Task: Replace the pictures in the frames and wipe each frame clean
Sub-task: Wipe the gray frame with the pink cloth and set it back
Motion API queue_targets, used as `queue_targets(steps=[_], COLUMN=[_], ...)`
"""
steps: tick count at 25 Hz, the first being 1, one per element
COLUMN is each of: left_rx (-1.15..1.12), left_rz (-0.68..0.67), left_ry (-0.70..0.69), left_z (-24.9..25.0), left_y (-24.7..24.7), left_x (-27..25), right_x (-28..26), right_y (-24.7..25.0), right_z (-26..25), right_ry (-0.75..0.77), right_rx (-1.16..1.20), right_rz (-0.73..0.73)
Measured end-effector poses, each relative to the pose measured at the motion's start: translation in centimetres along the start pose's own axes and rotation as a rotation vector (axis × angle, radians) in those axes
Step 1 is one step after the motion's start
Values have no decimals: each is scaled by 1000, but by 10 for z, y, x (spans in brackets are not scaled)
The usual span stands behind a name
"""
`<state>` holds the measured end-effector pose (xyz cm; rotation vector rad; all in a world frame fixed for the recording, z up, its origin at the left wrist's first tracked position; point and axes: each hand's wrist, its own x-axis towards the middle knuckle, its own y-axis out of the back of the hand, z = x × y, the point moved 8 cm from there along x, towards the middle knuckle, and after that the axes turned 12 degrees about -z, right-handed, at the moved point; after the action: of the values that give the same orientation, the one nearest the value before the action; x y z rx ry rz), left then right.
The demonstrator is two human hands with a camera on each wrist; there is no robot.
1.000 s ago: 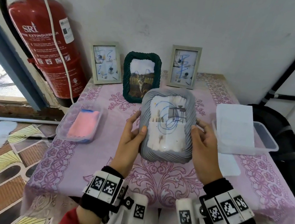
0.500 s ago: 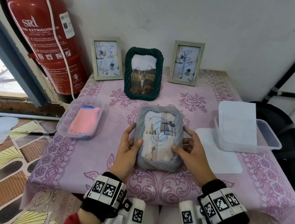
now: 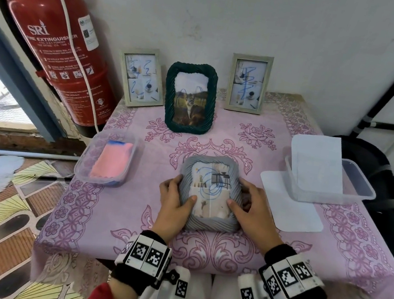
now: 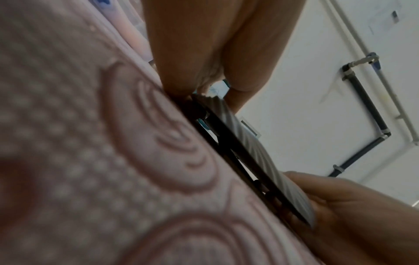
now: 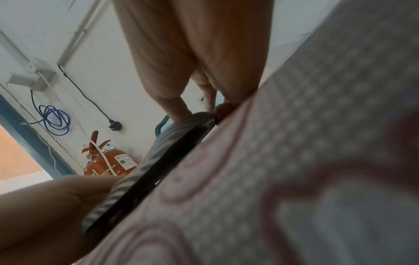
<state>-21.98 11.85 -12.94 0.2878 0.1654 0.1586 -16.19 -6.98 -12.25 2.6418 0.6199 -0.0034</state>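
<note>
Here the grey frame (image 3: 210, 194) lies face up near the front middle of the worktop (image 3: 111, 213), on its pink patterned cloth. The left hand (image 3: 173, 209) grips the frame's left edge, thumb laid over the glass, the fingers (image 3: 168, 186) curled round the rim. The right hand (image 3: 250, 212) holds the right edge likewise, its thumb resting on the lower right of the picture. In the left wrist view the frame's dark back (image 4: 238, 147) sits tilted just above the cloth, with a narrow gap under it; the right wrist view shows the same dark back (image 5: 163, 165) edge-on. The picture inside bears blue scribbles.

At the rear, against the wall, stand three more frames: a pale frame (image 3: 141, 77) on the left, a dark green frame (image 3: 190, 97) in the middle, and a second pale frame (image 3: 248, 83) on the right. A clear tub (image 3: 82, 166) on the left holds a pink cloth (image 3: 111, 160). A second clear tub (image 3: 360, 190) on the right holds white sheets (image 3: 315, 161), and another white sheet (image 3: 291, 208) lies flat beside it. A red fire extinguisher (image 3: 53, 48) stands left of the worktop.
</note>
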Motion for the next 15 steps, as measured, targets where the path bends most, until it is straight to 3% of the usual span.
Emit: queue_targets(steps=[5,15], left_rx=[266,330], left_rz=[54,71], left_ry=[94,76], left_z=[-1,1], left_y=[10,12], left_x=[-1,-6], right_x=[-2,1], right_y=[1,-2], right_z=[0,2], right_ry=[13,88], right_rx=[21,-102], right_rz=[-3,10])
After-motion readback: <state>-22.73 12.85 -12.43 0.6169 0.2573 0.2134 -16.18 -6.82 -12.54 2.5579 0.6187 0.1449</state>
